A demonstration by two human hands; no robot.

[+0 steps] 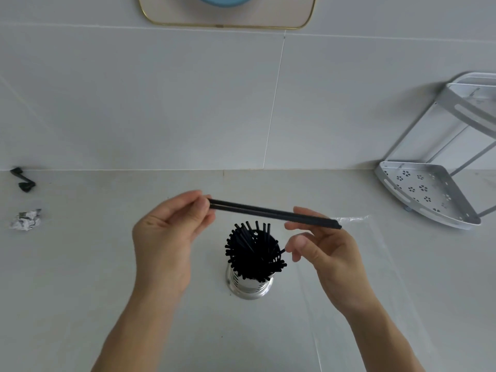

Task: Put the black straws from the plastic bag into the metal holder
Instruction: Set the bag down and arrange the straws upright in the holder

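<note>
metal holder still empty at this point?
No: the metal holder is already packed with black straws, while both hands hold a few more straws level above it.

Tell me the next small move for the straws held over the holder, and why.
Probably tip the held black straws upright and lower one end into the metal holder. They lie level above it, pinched at one end by the left hand and at the other by the right hand. The holder, directly below, is already crowded with straws, so aim for a gap.
</note>
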